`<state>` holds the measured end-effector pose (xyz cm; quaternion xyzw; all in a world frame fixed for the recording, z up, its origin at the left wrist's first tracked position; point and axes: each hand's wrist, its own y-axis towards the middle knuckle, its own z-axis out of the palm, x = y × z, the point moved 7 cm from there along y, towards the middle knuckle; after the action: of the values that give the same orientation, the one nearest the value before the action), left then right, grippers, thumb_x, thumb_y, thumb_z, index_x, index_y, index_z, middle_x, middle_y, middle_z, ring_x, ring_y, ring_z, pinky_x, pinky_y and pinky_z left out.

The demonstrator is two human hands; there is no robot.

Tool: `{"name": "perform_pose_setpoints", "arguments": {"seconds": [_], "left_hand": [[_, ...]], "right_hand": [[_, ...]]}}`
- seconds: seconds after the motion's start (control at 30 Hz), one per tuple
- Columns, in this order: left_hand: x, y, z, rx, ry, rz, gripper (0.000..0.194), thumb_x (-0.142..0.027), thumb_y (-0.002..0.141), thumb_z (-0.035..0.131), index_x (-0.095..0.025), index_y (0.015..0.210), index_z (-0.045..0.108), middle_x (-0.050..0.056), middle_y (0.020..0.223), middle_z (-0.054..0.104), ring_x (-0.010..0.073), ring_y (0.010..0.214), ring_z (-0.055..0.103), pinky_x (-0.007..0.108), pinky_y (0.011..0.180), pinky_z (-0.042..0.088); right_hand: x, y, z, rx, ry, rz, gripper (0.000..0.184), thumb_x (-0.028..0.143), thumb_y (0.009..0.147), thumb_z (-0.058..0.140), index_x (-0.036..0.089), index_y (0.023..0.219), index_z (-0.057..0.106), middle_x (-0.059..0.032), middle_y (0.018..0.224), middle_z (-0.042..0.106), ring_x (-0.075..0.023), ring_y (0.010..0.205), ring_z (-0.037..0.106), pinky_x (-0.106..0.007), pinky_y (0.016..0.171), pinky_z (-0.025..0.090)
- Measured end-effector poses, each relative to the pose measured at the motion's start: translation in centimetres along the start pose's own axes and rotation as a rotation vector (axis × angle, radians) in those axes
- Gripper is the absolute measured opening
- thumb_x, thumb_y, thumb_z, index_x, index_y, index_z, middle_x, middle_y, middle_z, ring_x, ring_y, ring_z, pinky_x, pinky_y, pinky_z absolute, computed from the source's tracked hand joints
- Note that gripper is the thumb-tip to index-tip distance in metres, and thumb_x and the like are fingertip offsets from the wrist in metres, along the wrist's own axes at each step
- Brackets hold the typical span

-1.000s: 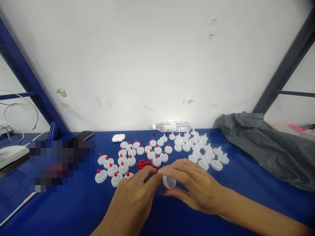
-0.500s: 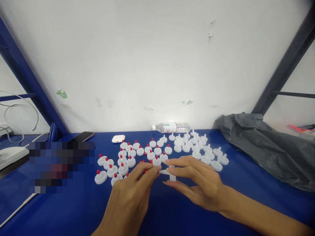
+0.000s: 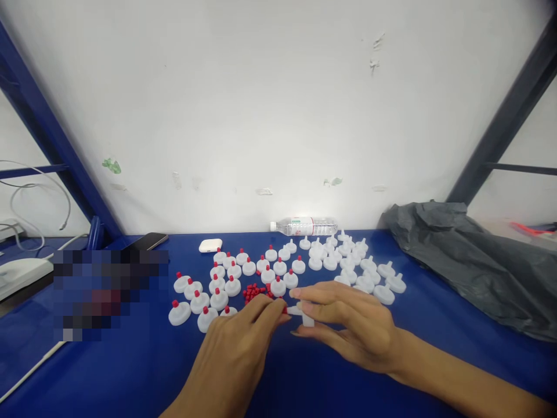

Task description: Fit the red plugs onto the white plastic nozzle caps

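My right hand (image 3: 352,319) grips a white plastic nozzle cap (image 3: 307,318) turned on its side, its spout pointing left. Pinched between the fingertips of my left hand (image 3: 243,334) is a small red tip cap (image 3: 285,310), right at the end of that spout. How far it sits over the spout I cannot tell. Just beyond my left fingers lies a pile of loose red tip caps (image 3: 255,291). White caps with red tips (image 3: 218,299) stand upright to the left and behind it. Bare-spouted white caps (image 3: 346,249) are grouped at the back right.
A clear plastic bottle (image 3: 304,226) lies along the wall. Left of it are a white earbud case (image 3: 210,245) and a phone (image 3: 150,241). Dark grey plastic sheeting (image 3: 461,267) covers the table's right side. A white cable (image 3: 32,371) runs along the left.
My left hand has drawn slightly back from the spout, and a red tip cap now shows in its fingertips. The loose red pile is less covered. My right hand keeps its hold.
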<state>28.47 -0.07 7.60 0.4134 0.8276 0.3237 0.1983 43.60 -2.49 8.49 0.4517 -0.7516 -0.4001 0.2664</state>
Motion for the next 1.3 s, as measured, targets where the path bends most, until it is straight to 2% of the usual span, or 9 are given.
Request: {"name": "perform_pose_setpoints", "arguments": {"seconds": [0.13,0.3,0.5,0.57,0.7,0.8,1.0,1.1,1.3], "left_hand": [[-0.4,-0.2,0.2,0.056,-0.053,0.033,0.033,-0.013,0.105,0.031,-0.018,0.097,0.063,0.0,0.077,0.067,0.0108,0.049,0.062,0.021,0.044,0.046],[-0.8,-0.2,0.3,0.093,-0.1,0.014,0.032,-0.009,0.1,0.035,-0.019,0.084,0.061,0.0,0.07,0.062,0.0108,0.045,0.054,0.023,0.041,0.039],[0.2,-0.4,0.7,0.127,0.056,-0.055,0.032,-0.021,0.105,0.038,-0.021,0.095,0.069,0.002,0.079,0.072,0.0139,0.057,0.067,0.022,0.052,0.048],[1.3,-0.6,1.1,0.236,0.127,-0.178,0.026,-0.025,0.103,0.046,-0.023,0.102,0.072,0.002,0.087,0.076,0.0176,0.064,0.072,0.026,0.06,0.054],[3.8,-1.9,2.1,0.585,0.282,-0.453,0.029,-0.021,0.101,0.047,-0.026,0.118,0.071,0.006,0.096,0.079,0.025,0.078,0.076,0.031,0.064,0.056],[4.7,-2.4,2.2,0.704,0.392,-0.556,0.039,-0.017,0.101,0.045,-0.025,0.135,0.062,0.009,0.096,0.079,0.0282,0.078,0.076,0.034,0.063,0.055],[5.1,-2.8,2.9,0.737,0.433,-0.573,0.042,-0.013,0.1,0.043,-0.023,0.136,0.06,0.011,0.091,0.078,0.0313,0.079,0.075,0.04,0.066,0.056],[5.1,-2.8,3.1,0.714,0.427,-0.557,0.041,-0.012,0.099,0.043,-0.023,0.135,0.061,0.012,0.092,0.077,0.0314,0.08,0.075,0.04,0.067,0.057],[5.2,-3.0,3.7,0.773,0.388,-0.587,0.044,-0.008,0.098,0.041,-0.021,0.136,0.06,0.013,0.095,0.076,0.0324,0.084,0.075,0.043,0.07,0.057]], "right_hand": [[-0.1,-0.3,0.1,-0.039,0.057,0.03,0.03,0.02,0.09,0.074,0.019,0.116,0.06,-0.0096,0.109,0.077,-0.0169,0.096,0.075,-0.03,0.084,0.064],[0.6,-0.5,0.0,-0.061,0.057,-0.041,0.034,0.019,0.088,0.075,0.015,0.118,0.059,-0.0131,0.11,0.077,-0.017,0.098,0.074,-0.029,0.086,0.063],[0.1,0.0,1.4,0.107,-0.125,0.03,0.033,0.009,0.095,0.062,0.015,0.127,0.058,-0.0114,0.121,0.072,-0.0169,0.112,0.068,-0.031,0.097,0.057],[-0.6,0.0,1.8,0.148,-0.195,0.086,0.03,0.01,0.096,0.059,0.017,0.126,0.06,-0.0107,0.123,0.071,-0.0187,0.109,0.069,-0.034,0.095,0.058],[-2.2,-0.1,1.2,0.138,-0.263,0.155,0.018,0.013,0.096,0.06,0.021,0.112,0.065,-0.0079,0.115,0.072,-0.0198,0.102,0.069,-0.037,0.09,0.057],[-3.3,0.3,0.1,0.097,-0.307,0.167,0.011,0.016,0.095,0.062,0.021,0.104,0.065,-0.0065,0.11,0.074,-0.0205,0.102,0.069,-0.04,0.093,0.054],[-4.3,1.0,-1.3,0.091,-0.435,0.163,0.008,0.02,0.095,0.066,0.023,0.102,0.066,-0.0066,0.108,0.072,-0.0219,0.099,0.068,-0.042,0.091,0.048],[-4.9,0.9,-1.5,0.106,-0.483,0.162,0.005,0.024,0.096,0.066,0.025,0.1,0.066,-0.0021,0.098,0.074,-0.0197,0.089,0.07,-0.048,0.103,0.04],[-9.2,2.7,0.5,0.263,-0.54,0.184,0.01,0.028,0.1,0.058,0.023,0.104,0.065,-0.0013,0.092,0.076,-0.019,0.088,0.071,-0.052,0.116,0.027]]}}
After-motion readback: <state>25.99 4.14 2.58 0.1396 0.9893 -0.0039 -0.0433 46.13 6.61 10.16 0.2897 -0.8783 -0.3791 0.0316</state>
